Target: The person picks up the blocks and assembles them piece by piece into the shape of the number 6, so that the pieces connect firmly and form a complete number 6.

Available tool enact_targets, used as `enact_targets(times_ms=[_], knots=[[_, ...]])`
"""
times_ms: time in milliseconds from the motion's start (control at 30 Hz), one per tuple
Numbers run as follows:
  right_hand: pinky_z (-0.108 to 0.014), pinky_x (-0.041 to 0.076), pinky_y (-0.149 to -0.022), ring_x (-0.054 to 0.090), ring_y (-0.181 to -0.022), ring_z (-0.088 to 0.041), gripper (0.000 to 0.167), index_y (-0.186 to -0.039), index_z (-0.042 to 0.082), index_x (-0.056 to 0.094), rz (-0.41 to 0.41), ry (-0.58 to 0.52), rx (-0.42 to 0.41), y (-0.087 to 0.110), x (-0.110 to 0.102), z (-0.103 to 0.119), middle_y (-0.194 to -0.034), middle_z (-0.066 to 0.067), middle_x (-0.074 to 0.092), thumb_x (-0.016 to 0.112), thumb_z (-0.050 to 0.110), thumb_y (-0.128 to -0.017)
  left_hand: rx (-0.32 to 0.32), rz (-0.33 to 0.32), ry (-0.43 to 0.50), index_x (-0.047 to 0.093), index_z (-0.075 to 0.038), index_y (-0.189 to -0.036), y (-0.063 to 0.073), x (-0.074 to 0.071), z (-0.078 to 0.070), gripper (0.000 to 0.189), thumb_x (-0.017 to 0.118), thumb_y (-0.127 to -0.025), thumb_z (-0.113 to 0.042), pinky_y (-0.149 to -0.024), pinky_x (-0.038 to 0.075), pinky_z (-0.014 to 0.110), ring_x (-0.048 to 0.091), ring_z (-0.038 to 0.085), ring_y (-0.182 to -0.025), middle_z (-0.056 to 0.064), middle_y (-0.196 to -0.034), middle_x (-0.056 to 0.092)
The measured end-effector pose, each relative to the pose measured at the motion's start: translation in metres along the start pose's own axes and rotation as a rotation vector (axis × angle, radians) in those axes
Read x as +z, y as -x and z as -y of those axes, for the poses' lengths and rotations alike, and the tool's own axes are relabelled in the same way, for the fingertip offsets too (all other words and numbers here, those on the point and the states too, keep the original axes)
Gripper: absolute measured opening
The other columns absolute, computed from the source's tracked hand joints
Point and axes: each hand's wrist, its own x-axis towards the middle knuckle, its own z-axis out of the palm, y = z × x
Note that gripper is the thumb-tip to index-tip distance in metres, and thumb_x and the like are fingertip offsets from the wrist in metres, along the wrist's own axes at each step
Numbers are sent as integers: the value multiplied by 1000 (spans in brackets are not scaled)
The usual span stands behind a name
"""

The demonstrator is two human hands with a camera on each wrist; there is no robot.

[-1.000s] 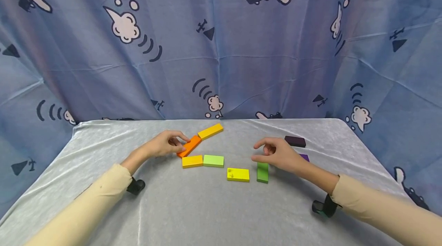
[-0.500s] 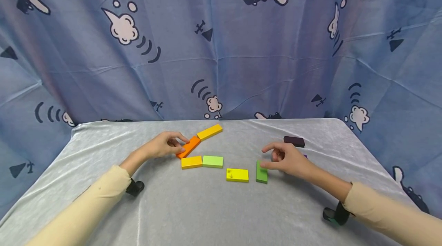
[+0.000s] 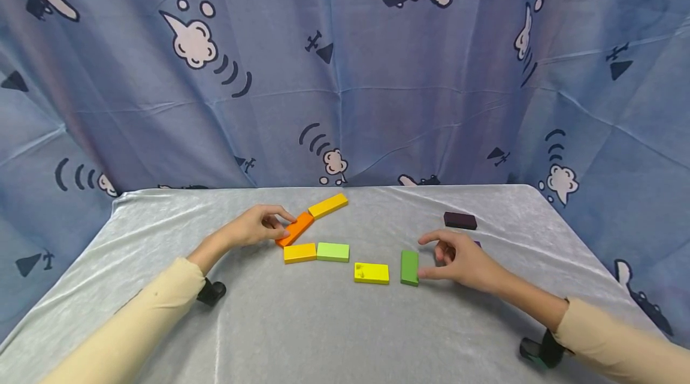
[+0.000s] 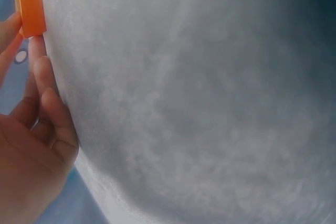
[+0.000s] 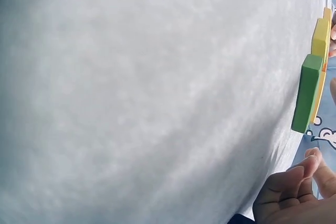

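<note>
My left hand (image 3: 256, 225) pinches an orange block (image 3: 299, 225) between thumb and index finger, its far end meeting a yellow-orange block (image 3: 329, 206). In the left wrist view the same orange block (image 4: 33, 11) shows at the upper left. My right hand (image 3: 460, 258) hovers just right of a dark green block (image 3: 409, 267), thumb and index finger spread apart with nothing between them. Its thumb tip lies close to that block; whether they touch I cannot tell. The green block (image 5: 306, 95) stands beyond the fingers in the right wrist view.
In front of the orange block, an amber block (image 3: 299, 253) and a light green block (image 3: 332, 252) lie end to end. A bright yellow block (image 3: 371, 273) is left of the dark green one. Farther right lie a blackish block (image 3: 460, 220) and a mostly hidden purple block (image 3: 477, 244).
My right hand has moved right and towards me, from behind the dark green block to its right side, uncovering it. My left hand stays on the orange block.
</note>
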Motion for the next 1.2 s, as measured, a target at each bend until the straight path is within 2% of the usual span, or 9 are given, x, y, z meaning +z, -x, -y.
enact_targets(times_ms=[533,767,1200], knots=[[-23,37,-53,41,-57,-10,65,-123,-3,64,-8,5,89,9,10,13,-76,-8,54,95,24,-72,-15,11,19,70,-1,-122,-1,-2,-2,28,73,-94,-4,-68,48,33,60,21,-80,6,-92,71],[-23,37,-53,42,-58,-9,62,-121,-2,65,-20,0,61,9,13,13,-75,-7,54,95,22,-72,-8,7,20,71,-1,-121,0,-1,0,27,73,-94,-4,-69,49,33,60,21,-81,7,-93,71],[-22,36,-54,42,-59,-9,62,-120,-3,64,-30,-2,74,6,19,12,-72,-3,53,95,19,-71,-1,9,18,71,0,-121,-1,-1,0,27,73,-94,-4,-68,49,31,60,20,-80,7,-93,71]])
